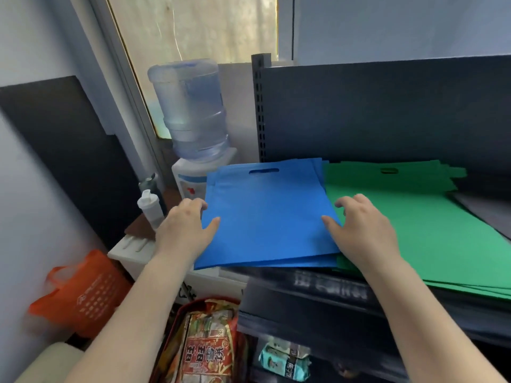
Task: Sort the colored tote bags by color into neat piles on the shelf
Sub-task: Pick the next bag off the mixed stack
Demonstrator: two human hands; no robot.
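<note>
Blue tote bags (pixel 265 217) are lying stacked on the shelf (pixel 318 288) at twelve o'clock; we are squaring them, our left hand (pixel 185 225) and right hand (pixel 362 228) each a spread grip pressing a side edge. Farther off at two o'clock, green tote bags (pixel 428 230) are sitting piled. Sorting seems nearly finished.

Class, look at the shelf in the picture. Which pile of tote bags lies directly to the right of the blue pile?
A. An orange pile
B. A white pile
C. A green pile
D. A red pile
C: the green pile lies on the shelf right beside the blue pile, their edges meeting under the right hand.
</note>
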